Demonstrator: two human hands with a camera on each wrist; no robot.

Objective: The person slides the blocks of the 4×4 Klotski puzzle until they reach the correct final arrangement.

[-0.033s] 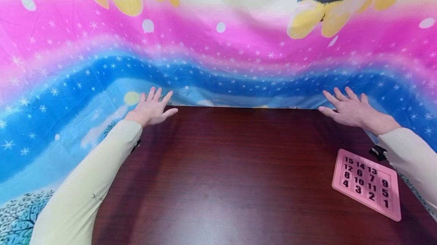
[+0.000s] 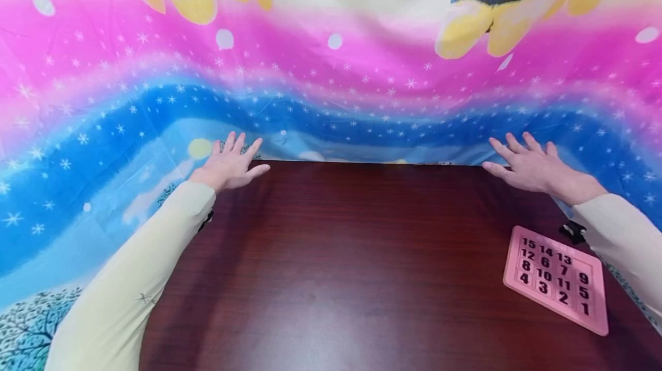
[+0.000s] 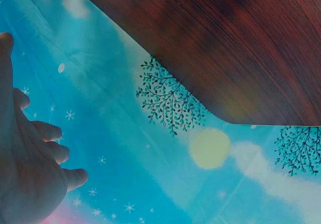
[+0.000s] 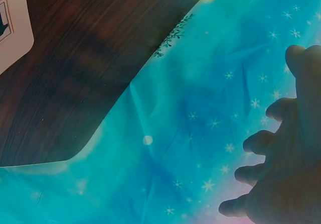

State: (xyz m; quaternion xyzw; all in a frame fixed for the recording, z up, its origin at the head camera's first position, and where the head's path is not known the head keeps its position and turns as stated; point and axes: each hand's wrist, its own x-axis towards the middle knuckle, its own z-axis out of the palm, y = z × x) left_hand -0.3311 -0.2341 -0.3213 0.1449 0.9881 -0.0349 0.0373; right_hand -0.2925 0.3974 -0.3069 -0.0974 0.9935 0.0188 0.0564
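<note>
My left hand (image 2: pixel 227 167) is stretched out near the far left corner of the dark wooden table (image 2: pixel 351 256), fingers spread and holding nothing. At the far right corner, my right hand (image 2: pixel 538 171) is spread the same way, also without anything in it. A pink number sliding puzzle (image 2: pixel 553 267) with black numerals lies flat on the table's right side, nearer to me than the right hand and apart from it. In the right wrist view, only a corner of the puzzle (image 4: pixel 22 43) shows at the upper left.
A cloth (image 2: pixel 331 89) printed in pink and blue with snowflakes hangs behind the table and along its sides. Cream sleeves (image 2: pixel 129 267) cover both arms, and a small black object (image 2: pixel 573 232) shows under the right cuff. The table's cut corner (image 3: pixel 225 121) appears in the left wrist view.
</note>
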